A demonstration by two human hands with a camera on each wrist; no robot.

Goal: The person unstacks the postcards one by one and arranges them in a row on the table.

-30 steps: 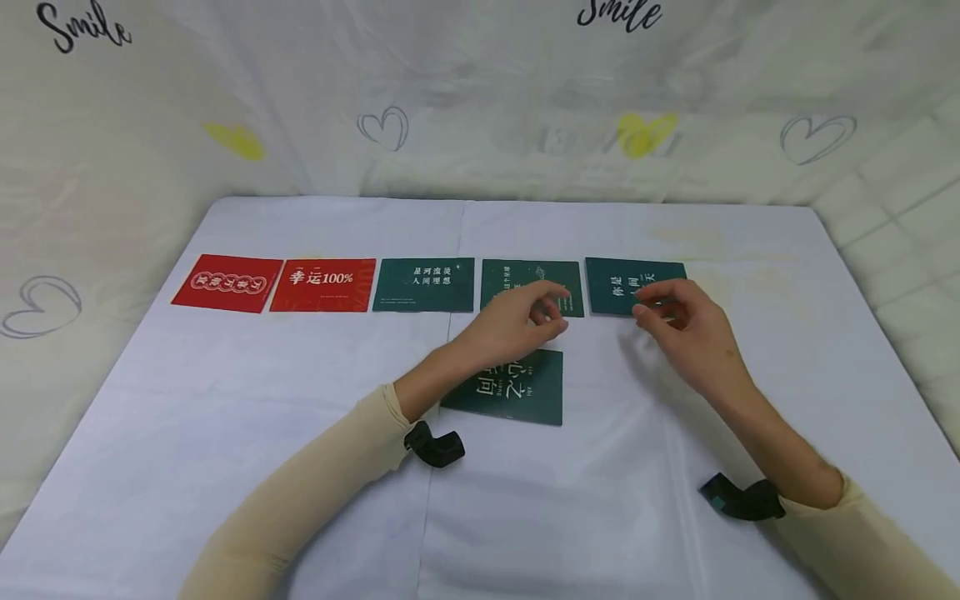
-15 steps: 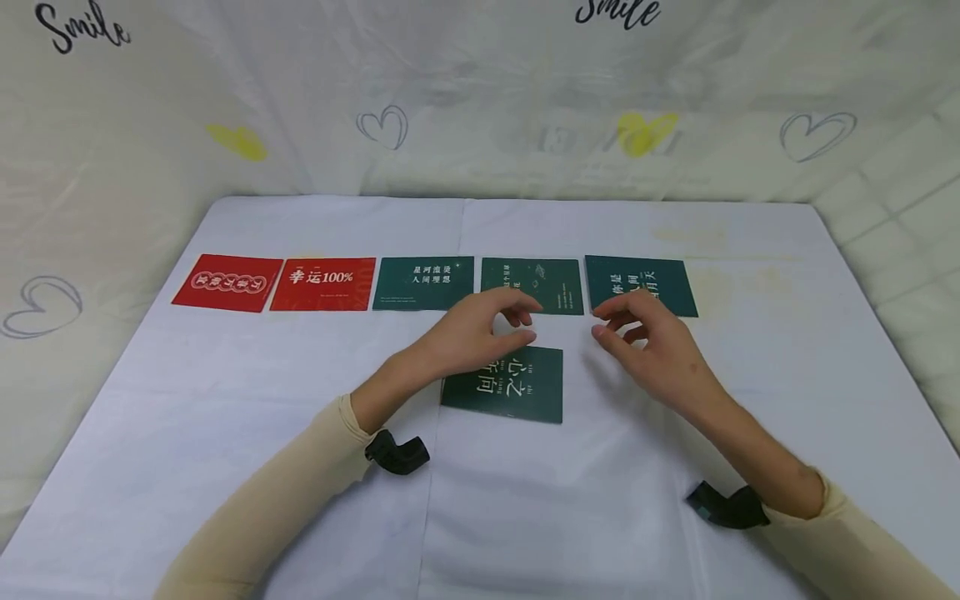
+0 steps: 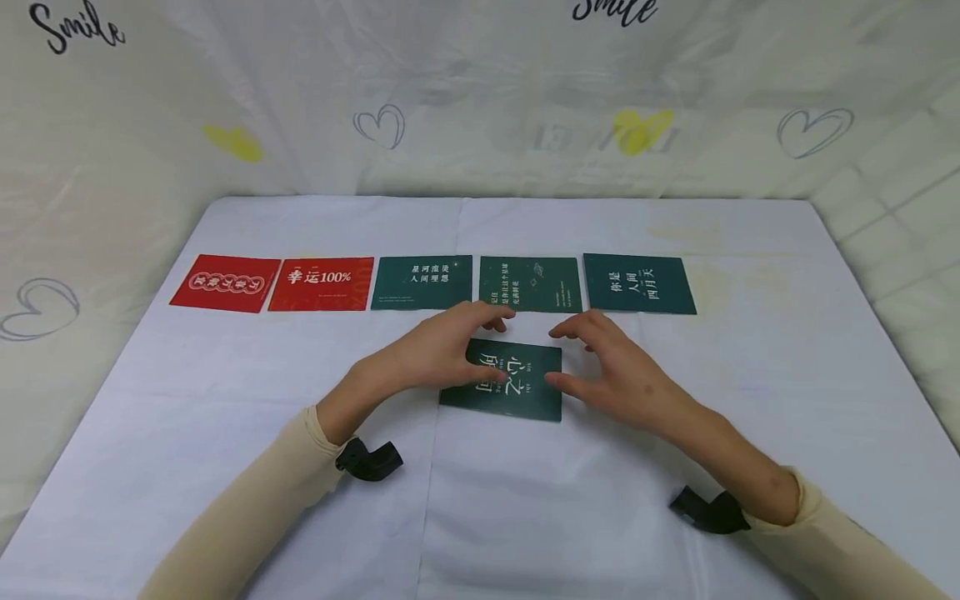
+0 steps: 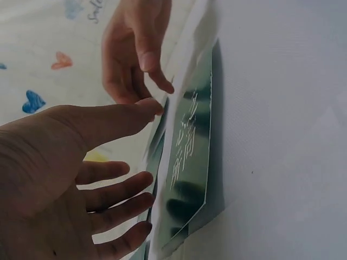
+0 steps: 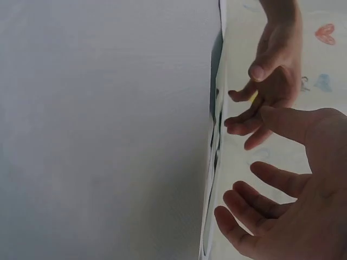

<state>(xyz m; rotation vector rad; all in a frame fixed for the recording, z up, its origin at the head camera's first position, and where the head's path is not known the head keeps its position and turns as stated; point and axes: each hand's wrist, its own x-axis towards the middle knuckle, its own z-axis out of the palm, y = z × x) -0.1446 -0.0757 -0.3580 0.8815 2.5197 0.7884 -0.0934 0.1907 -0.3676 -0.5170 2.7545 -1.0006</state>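
Observation:
A dark green card [image 3: 525,403] with large white characters lies near the middle of the table, in front of a row of other cards. My left hand [image 3: 431,346] hovers over its left part, thumb above the card and fingers spread. At its right edge is my right hand [image 3: 618,371], thumb tip close to the edge and fingers apart. In the left wrist view the left hand [image 4: 59,179] has its fingers parted, with the green card [image 4: 190,146] beyond them. The right wrist view has the right hand [image 5: 303,184] with parted, slightly bent fingers. Neither hand holds anything.
Behind the hands runs a row: two red cards [image 3: 225,284] [image 3: 321,284] at left, then three green cards [image 3: 424,283] [image 3: 530,283] [image 3: 640,284]. All lie on a white-covered table [image 3: 300,517]. A pale printed sheet [image 3: 480,75] hangs behind the table.
Both hands have drawn back from the row of cards toward the single green card. The right hand has let go of the rightmost green card, and the left hand has moved left.

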